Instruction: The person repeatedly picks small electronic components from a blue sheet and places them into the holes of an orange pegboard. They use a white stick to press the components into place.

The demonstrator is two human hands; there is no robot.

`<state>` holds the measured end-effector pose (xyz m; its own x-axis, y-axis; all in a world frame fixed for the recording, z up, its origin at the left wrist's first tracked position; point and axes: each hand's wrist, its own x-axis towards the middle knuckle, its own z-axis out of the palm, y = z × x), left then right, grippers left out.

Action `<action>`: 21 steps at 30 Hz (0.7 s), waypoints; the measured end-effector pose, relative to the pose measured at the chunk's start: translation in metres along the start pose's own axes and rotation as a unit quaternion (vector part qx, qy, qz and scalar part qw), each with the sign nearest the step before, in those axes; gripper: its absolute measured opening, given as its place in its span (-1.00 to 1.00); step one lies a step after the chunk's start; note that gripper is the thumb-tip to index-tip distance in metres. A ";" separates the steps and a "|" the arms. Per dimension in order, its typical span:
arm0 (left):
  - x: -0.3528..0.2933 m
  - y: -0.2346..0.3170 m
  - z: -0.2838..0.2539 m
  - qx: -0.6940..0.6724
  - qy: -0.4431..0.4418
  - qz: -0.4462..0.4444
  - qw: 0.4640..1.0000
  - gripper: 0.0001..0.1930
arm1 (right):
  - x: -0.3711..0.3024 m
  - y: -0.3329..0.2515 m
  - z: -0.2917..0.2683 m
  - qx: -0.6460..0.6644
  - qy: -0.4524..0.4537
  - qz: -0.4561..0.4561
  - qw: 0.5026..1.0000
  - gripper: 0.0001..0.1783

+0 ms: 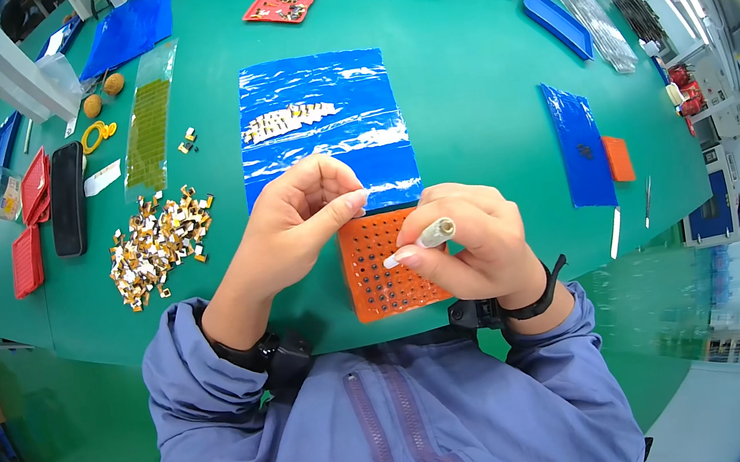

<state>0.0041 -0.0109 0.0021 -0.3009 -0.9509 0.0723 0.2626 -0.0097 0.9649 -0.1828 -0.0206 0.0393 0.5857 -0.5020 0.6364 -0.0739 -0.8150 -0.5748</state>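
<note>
Right hand [479, 245] grips a pale stick [436, 233] over the holed orange block [373, 266], apparently for fine control. Left hand [295, 227] pinched narrow near the block's far-left corner; contents indeterminable. Blue sheet [314, 87] beyond the block, presumably for reach.

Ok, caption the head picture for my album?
Right hand holding a pale rod above an orange block, left hand alongside.
</note>
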 end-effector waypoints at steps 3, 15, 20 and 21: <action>0.000 0.001 0.001 0.014 -0.012 -0.013 1.000 -0.95 | -0.001 0.000 0.002 -0.009 -0.016 0.006 1.000 -0.80; 0.000 -0.002 -0.002 0.019 -0.004 -0.020 1.000 -0.92 | 0.004 0.021 -0.022 0.177 0.188 0.180 0.949 -0.93; 0.002 0.019 -0.031 0.173 0.086 0.040 0.980 -0.96 | -0.014 0.080 -0.026 0.229 0.335 0.241 0.881 -0.90; -0.002 0.027 -0.045 0.233 0.121 0.053 0.964 -0.96 | -0.016 0.084 -0.027 0.238 0.347 0.248 0.872 -0.90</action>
<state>0.0530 -0.0229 0.0163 -0.0583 -0.9838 0.1694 -0.1770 0.1772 0.9681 -0.2202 -0.0891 -0.0050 -0.0647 -0.9482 0.3111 0.2617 -0.3169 -0.9116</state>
